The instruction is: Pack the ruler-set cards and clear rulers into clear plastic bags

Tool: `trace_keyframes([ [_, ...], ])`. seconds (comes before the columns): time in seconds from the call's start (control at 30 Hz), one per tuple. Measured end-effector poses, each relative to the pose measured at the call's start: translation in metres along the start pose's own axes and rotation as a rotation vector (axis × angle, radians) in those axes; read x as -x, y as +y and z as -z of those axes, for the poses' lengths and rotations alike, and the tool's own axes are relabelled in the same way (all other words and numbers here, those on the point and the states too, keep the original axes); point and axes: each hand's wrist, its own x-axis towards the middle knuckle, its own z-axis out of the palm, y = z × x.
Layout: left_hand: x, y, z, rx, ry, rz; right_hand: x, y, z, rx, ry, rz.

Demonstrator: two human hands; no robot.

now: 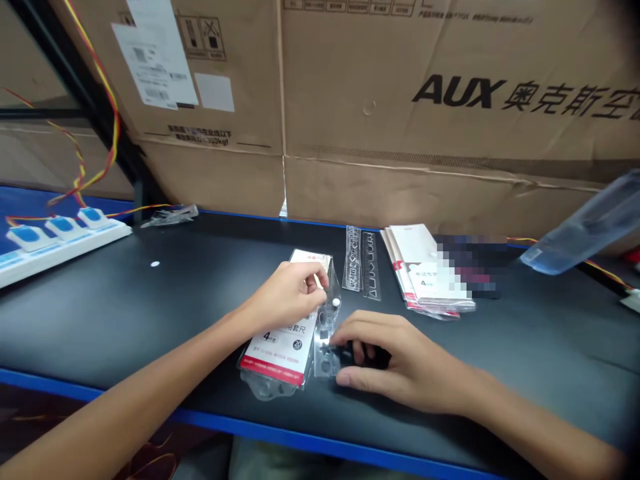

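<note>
My left hand (287, 293) is closed on the upper edge of a clear plastic ruler-set pouch (280, 350) with a white and red card inside, lying on the black table (125, 313). My right hand (395, 360) curls its fingers round a clear plastic stencil piece (326, 337) at the pouch's right side, pinching it near a dark part under the fingers. Two clear rulers (361, 260) lie flat just beyond the hands.
A stack of filled pouches (417, 267) sits right of the rulers. A white power strip (55, 237) with blue switches and red-yellow wires lies at far left. Large cardboard boxes (400, 120) wall the back. A clear plastic object (585, 233) juts in at right.
</note>
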Motion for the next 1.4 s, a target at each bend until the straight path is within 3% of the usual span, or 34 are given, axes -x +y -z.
trace_keyframes([
  [0.3,-0.004,-0.005,-0.001,0.099,-0.038,0.012,-0.001,-0.002,-0.003,0.125,-0.009,0.068],
  [0.57,-0.004,-0.003,-0.006,0.221,-0.065,0.035,-0.004,-0.001,-0.014,0.259,0.087,0.115],
  [0.77,-0.003,-0.001,-0.005,0.186,-0.052,0.005,-0.005,-0.003,-0.016,0.297,0.144,0.137],
  [1.17,-0.004,-0.004,-0.007,0.226,-0.061,-0.001,-0.007,-0.005,-0.023,0.378,0.121,0.089],
  [1.4,-0.004,-0.004,-0.002,0.123,-0.031,-0.042,-0.007,-0.005,-0.02,0.464,0.094,0.079],
])
